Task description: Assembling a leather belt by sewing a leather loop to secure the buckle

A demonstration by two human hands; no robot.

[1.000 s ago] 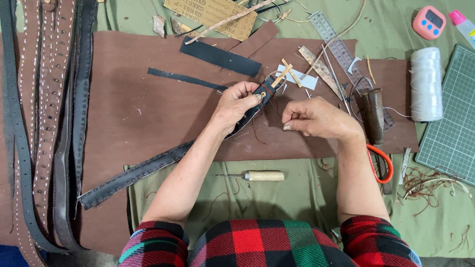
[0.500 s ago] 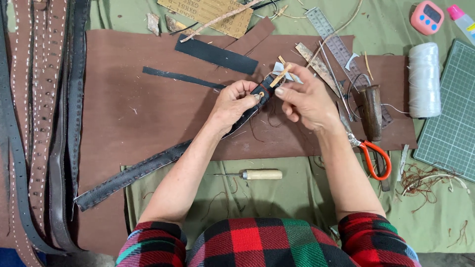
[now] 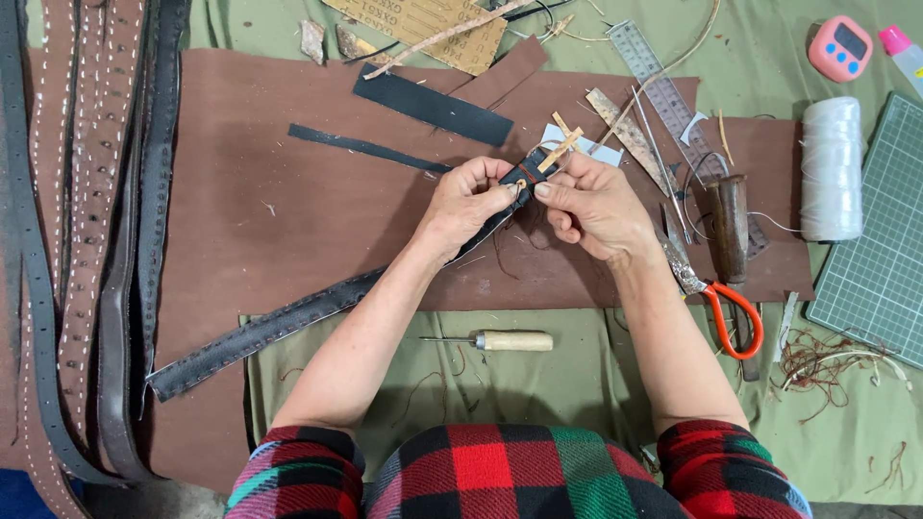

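1. Left hand [image 3: 468, 205] grips the end of a long dark leather strap [image 3: 288, 322], fingers wrapped round it, thumb on top.
2. Right hand [image 3: 594, 207] meets it at the same end: thumb and forefinger pinched on something small at the strap tip. Too small to tell what it is.
3. Strap runs from the hands down-left across the brown leather sheet [image 3: 279, 211] to the sheet's lower left part. Its held end sits over the sheet's middle, lifted a little off the surface.
4. Two small crossed wooden sticks [image 3: 560, 146] lie just above the strap tip, beside the right hand.
5. Awl with a pale wooden handle [image 3: 510, 340] lies on the green cloth [image 3: 577, 384] below the hands, between the forearms.
6. Scissors with orange handles [image 3: 723, 312] lie just right of the right wrist.
7. White thread spool [image 3: 832, 168] lies well to the right, next to a green cutting mat [image 3: 885, 269].
8. Clear ruler [image 3: 663, 82] lies at an angle above the right hand. Pink timer [image 3: 839, 48] sits in the top right corner.
9. Several stitched belts [image 3: 87, 240] lie side by side along the left edge.
10. Two black leather strips [image 3: 433, 106] lie on the sheet above the left hand.
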